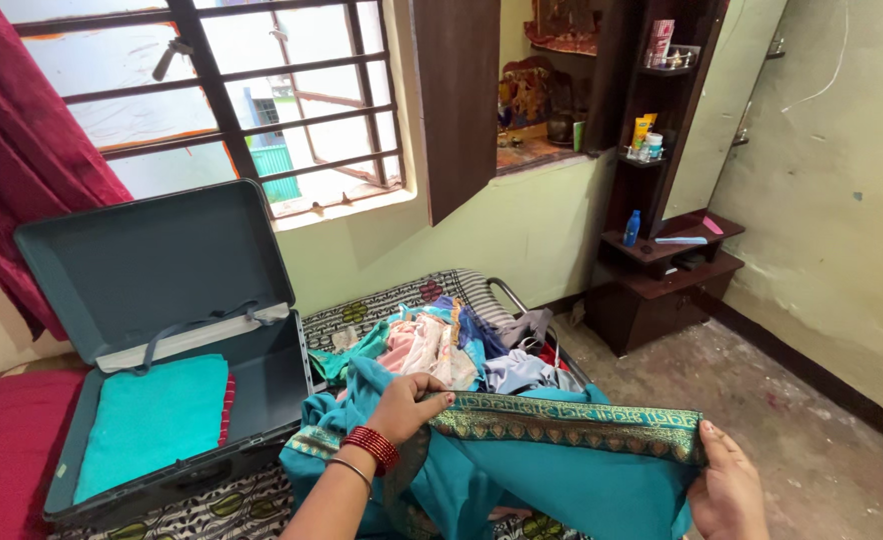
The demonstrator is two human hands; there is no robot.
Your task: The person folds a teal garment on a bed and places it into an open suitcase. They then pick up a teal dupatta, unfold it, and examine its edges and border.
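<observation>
Head view: left hand [409, 405] and right hand [727, 487] grip teal sari [562, 455] by patterned border, stretched right of open suitcase [167, 330]; loose cloth may slip, bunching fold.

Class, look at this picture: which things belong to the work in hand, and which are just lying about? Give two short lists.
In hand:
left hand and right hand, stretching the teal cloth with patterned border
open grey suitcase holding a folded turquoise cloth
heap of clothes on the bed

Lying about:
wooden shelf unit
blue bottle
red curtain
</observation>
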